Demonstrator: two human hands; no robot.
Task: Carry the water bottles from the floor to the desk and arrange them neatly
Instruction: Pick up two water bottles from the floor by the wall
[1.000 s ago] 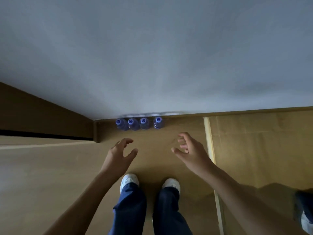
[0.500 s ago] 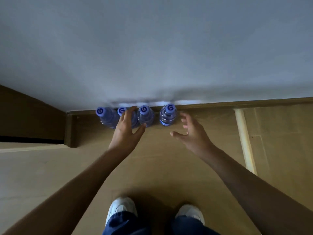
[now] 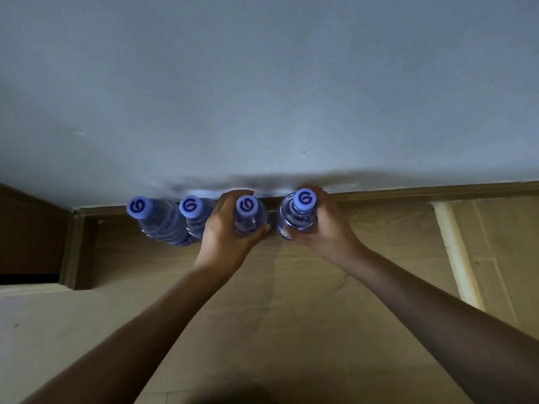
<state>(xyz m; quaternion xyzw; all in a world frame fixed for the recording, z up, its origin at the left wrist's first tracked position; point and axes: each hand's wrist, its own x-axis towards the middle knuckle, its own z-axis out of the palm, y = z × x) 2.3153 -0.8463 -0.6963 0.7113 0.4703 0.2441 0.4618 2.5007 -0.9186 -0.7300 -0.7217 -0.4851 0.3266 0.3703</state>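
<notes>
Several clear water bottles with blue caps stand upright in a row on the wooden floor against the wall. My left hand (image 3: 226, 231) grips the third bottle from the left (image 3: 250, 212) around its body. The rightmost bottle (image 3: 297, 217) is wrapped by the fingers and thumb of my right hand (image 3: 325, 228). Two more bottles stand free to the left: the leftmost bottle (image 3: 159, 220) and the second bottle (image 3: 194, 214), which touches my left hand. The desk is not in view.
A grey wall (image 3: 262, 97) with a wooden skirting board (image 3: 408, 191) runs right behind the bottles. A dark wooden frame corner (image 3: 77, 249) juts out at the left. A pale strip (image 3: 455, 252) crosses the floor at the right.
The view dropped closer to the floor. Both hands reached forward and closed around a bottle each; half a second ago they were open just in front of the row.
</notes>
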